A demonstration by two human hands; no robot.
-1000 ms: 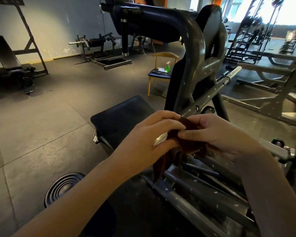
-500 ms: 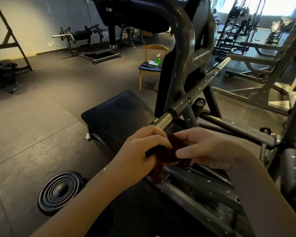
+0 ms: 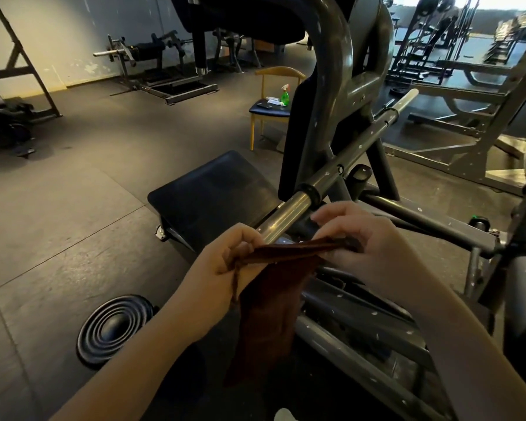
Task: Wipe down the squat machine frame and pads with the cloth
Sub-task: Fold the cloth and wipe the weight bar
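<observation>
A black ribbed disc lay flat on the floor at the lower left of the frame; to its right, at centre, the flat black pad of the squat machine sat low over the floor. The left hand was positioned at lower centre; its fingers were curled and pinched the left end of the cloth's upper edge. The dark brown cloth was stretched taut between both hands along that edge; the remainder hung down in front of the lower rails. Just above the cloth, the chrome bar end projected toward the camera, near both hands; contact could not be confirmed. In the upper centre, a wooden chair carried a green spray bottle on its seat. The right hand, right of centre, gripped the right end of the cloth edge with curled fingers. The grey machine frame rose behind the bar to the top of the frame.
</observation>
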